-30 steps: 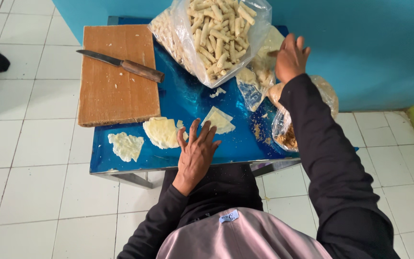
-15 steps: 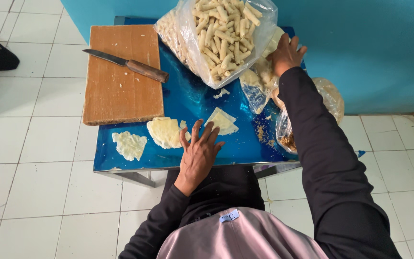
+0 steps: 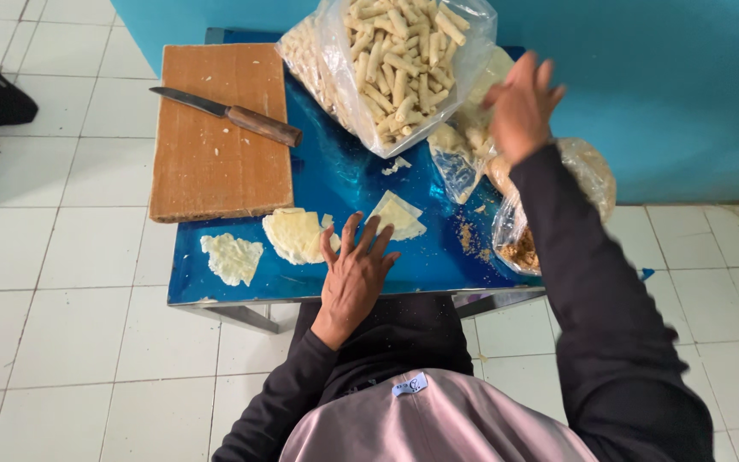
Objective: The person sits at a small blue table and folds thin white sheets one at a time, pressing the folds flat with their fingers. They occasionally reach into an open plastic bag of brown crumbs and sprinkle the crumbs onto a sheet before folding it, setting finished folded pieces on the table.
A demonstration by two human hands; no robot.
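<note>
Head view: wrapper sheet lies just beyond left hand.

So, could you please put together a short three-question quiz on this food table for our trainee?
1. True or false: the knife lies on the wooden cutting board.
2. What does the left hand rest on?
A. the cutting board
B. the blue table
C. a bag
3. Fill in: the right hand is raised beside the clear bag of ____.

Key
1. True; it lies slantwise across the board's far part.
2. B; it lies flat, fingers spread, between two pale thin wrappers and.
3. Rolled pastry sticks; whether the hand touches the bag cannot be told.
</note>
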